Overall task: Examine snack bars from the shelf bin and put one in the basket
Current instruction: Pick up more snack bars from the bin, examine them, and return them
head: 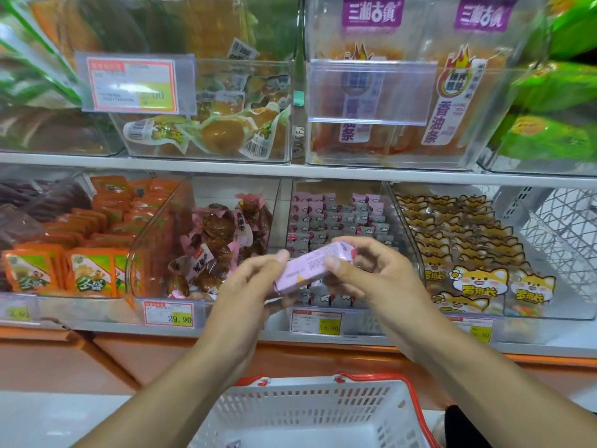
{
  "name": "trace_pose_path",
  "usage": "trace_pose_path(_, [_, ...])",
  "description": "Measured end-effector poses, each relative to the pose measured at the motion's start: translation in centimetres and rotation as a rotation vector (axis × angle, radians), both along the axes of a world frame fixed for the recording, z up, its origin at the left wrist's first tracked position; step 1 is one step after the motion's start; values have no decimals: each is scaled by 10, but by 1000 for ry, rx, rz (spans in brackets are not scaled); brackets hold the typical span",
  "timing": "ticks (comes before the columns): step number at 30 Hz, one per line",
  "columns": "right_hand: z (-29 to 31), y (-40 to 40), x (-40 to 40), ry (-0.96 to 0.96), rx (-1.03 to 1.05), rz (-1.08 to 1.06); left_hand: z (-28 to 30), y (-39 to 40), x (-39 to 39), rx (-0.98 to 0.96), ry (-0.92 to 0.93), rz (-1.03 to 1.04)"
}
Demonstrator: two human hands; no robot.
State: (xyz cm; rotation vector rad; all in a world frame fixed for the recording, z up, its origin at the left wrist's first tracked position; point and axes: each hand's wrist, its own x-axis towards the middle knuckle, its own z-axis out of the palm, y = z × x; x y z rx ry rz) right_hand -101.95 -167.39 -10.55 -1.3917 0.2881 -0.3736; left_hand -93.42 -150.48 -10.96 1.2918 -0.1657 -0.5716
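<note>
- Fingers of the left hand (250,287) curl round the lower end of a long pink-wrapped snack bar (310,266); the right hand (371,273) pinches its upper end.
- The bar is tilted, held in front of the clear plastic shelf bin of small pink-and-grey packets (336,221).
- A white plastic basket with red handles (310,412) sits below the hands.

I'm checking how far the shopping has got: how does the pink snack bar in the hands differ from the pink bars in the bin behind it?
The held snack bar is tilted, gripped by the left hand and right hand; the bars in the shelf bin lie stacked in rows. The held one shows printed text; the binned ones show flower-marked ends. Both have pink wrappers.
</note>
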Motion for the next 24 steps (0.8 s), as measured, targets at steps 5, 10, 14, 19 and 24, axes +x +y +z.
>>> trace_pose_path(5, [-1,-3,5,99,98,-53,-4,-2,0,-39,-56,24])
trace_pose_path(10, [3,-5,8,128,191,8,-7,-7,4,-55,62,20])
trace_pose_path(14, [8,-8,13,70,188,-116,-11,-11,4,-75,30,16])
trace_pose_path(19, [20,-49,38,5,-162,-477,-21,-20,0,326,-589,-59])
trace_pose_path(24, [9,-89,83,246,-845,-620,-31,-38,-9,676,-1144,-362])
